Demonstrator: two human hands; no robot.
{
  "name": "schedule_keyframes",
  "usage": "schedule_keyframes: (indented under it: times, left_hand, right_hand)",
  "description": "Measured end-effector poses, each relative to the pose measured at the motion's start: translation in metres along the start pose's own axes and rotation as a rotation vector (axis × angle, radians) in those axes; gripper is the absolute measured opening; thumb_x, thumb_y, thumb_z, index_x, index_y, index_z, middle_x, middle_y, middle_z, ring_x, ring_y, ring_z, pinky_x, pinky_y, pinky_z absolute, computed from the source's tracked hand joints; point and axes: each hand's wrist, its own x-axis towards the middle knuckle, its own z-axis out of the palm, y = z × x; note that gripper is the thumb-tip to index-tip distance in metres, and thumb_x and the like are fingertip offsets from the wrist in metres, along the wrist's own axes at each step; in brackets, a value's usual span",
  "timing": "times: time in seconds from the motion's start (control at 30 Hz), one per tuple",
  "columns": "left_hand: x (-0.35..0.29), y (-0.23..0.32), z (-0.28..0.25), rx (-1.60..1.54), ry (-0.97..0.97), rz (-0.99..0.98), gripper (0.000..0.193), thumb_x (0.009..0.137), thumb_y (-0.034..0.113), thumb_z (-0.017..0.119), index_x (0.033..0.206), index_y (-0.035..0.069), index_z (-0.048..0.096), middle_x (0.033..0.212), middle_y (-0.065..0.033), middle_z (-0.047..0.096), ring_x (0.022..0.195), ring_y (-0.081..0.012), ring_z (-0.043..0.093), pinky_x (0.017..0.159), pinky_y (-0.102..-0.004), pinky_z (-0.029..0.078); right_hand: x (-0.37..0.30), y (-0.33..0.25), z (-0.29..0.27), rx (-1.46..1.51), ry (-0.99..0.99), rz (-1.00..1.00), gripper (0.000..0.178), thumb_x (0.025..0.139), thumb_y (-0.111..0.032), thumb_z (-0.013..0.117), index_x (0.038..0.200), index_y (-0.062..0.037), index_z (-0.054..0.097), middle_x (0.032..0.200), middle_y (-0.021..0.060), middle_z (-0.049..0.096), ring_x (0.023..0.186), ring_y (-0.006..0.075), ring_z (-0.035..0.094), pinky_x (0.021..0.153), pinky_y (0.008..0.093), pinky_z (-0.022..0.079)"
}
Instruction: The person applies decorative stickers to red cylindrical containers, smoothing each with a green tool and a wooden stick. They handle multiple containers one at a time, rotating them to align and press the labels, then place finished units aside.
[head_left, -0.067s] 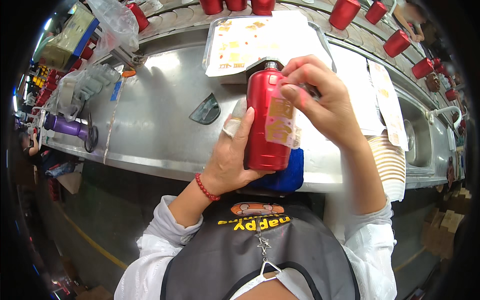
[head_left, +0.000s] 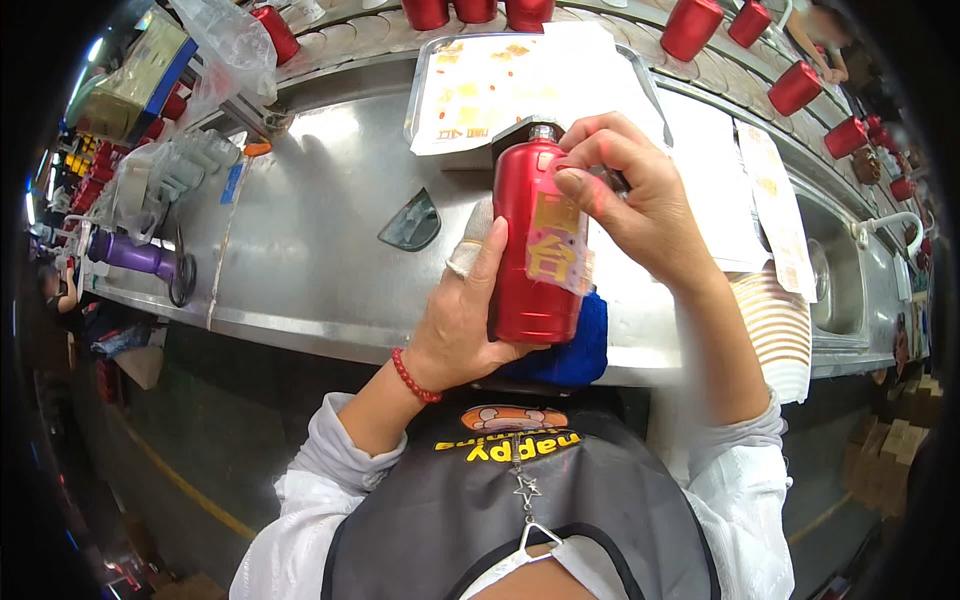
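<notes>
A red bottle (head_left: pixel 512 235) with a bare metal neck stands tilted toward me above the counter's front edge. My left hand (head_left: pixel 452 320) wraps round its lower left side; one finger wears a pale finger cover. Against the bottle's front right side lies a clear decal film (head_left: pixel 562 245) with gold characters. My right hand (head_left: pixel 625 195) pinches the film's upper corner between thumb and index finger, close to the bottle's shoulder. Behind the neck a dark angular block (head_left: pixel 508 132) shows in part. Below the bottle is a blue cloth (head_left: pixel 580 345).
A tray (head_left: pixel 411 115) at the back holds decal sheets (head_left: pixel 480 90). A dark, glossy flat piece (head_left: pixel 412 220) lies left of the bottle. At the right are stacked white sheets (head_left: pixel 775 335) and a sink (head_left: pixel 840 290). Red bottles (head_left: pixel 692 28) line the conveyor behind.
The film has come closer to the bottle's surface and now lies flatter over its front. My right hand has shifted slightly left with it. The left hand holds nearly still.
</notes>
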Motion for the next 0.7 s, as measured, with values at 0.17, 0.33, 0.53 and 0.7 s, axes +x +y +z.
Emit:
schedule_keyframes:
  times: [0.17, 0.33, 0.53, 0.7]
  left_hand:
    - [0.004, 0.0, -0.012, -0.01, -0.111, 0.029, 0.114, 0.084, 0.044, 0.081, 0.16, -0.002, 0.01, 0.159, -0.0315, 0.027, 0.147, -0.0445, 0.032, 0.12, -0.0469, 0.026]
    - [0.034, 0.001, -0.007, -0.753, 0.057, -0.311, 0.096, 0.098, 0.041, 0.066, 0.16, -0.003, 0.006, 0.165, -0.0187, 0.019, 0.15, -0.0271, 0.028, 0.12, -0.0402, 0.028]
    - [0.048, 0.001, 0.007, -0.815, 0.088, -0.407, 0.098, 0.094, 0.027, 0.072, 0.159, -0.002, 0.005, 0.154, -0.0199, 0.031, 0.14, -0.0265, 0.04, 0.116, -0.0402, 0.037]
    - [0.05, 0.006, 0.007, -0.85, 0.079, -0.382, 0.097, 0.096, 0.028, 0.07, 0.159, 0.0, 0.002, 0.155, -0.0193, 0.029, 0.14, -0.026, 0.04, 0.115, -0.0406, 0.038]
  right_hand:
    - [0.001, 0.024, 0.008, -0.054, 0.028, 0.067, 0.015, 0.091, -0.014, 0.074, 0.091, -0.0024, 0.065, 0.105, 0.0094, 0.062, 0.092, 0.02, 0.065, 0.078, 0.0331, 0.055]
    - [0.004, 0.029, 0.008, -0.067, 0.013, 0.048, 0.015, 0.09, -0.014, 0.075, 0.091, -0.0022, 0.065, 0.104, 0.011, 0.063, 0.095, 0.023, 0.065, 0.079, 0.0337, 0.055]
    - [0.003, 0.029, 0.008, -0.066, 0.024, 0.028, 0.017, 0.087, -0.013, 0.077, 0.091, -0.0013, 0.064, 0.106, 0.0133, 0.065, 0.096, 0.0262, 0.066, 0.081, 0.0346, 0.055]
    - [0.002, 0.03, 0.007, -0.076, 0.017, 0.022, 0.018, 0.086, -0.013, 0.077, 0.089, -0.0014, 0.063, 0.107, 0.0133, 0.065, 0.097, 0.0263, 0.066, 0.081, 0.0351, 0.055]
